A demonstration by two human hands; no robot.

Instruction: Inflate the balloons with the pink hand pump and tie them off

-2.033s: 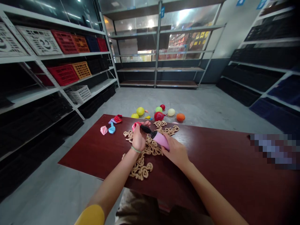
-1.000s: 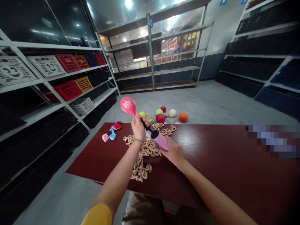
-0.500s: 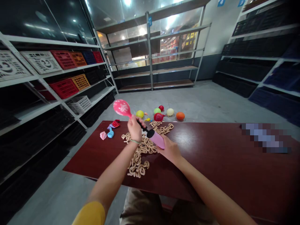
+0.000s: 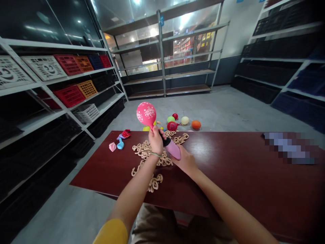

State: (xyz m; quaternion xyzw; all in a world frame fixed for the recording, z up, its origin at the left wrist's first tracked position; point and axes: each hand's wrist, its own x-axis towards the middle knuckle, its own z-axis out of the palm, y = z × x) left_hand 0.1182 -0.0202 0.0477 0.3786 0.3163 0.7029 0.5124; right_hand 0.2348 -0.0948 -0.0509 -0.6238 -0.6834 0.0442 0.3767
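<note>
A pink balloon (image 4: 146, 114) with white print stands round and partly inflated above my left hand (image 4: 155, 140). That hand is closed around the balloon's neck, at the black front end of a pink hand pump (image 4: 173, 150). My fingers hide the place where neck and pump meet. My right hand (image 4: 186, 161) is wrapped around the pump's pink barrel. Beneath both hands, a tangle of beige knotted rope-like pieces (image 4: 143, 149) lies on the dark red table (image 4: 228, 179).
Deflated balloons, a blue one (image 4: 120, 144) and a pink one (image 4: 112, 146) among them, lie at the table's left. Several inflated balloons, including an orange one (image 4: 196, 124), rest on the floor beyond. Shelves with crates (image 4: 68, 96) line the left side.
The balloon has grown rounder and moved right. My left hand has slid along toward the pump barrel, so the black rod seen between them before no longer shows. My right hand has barely moved.
</note>
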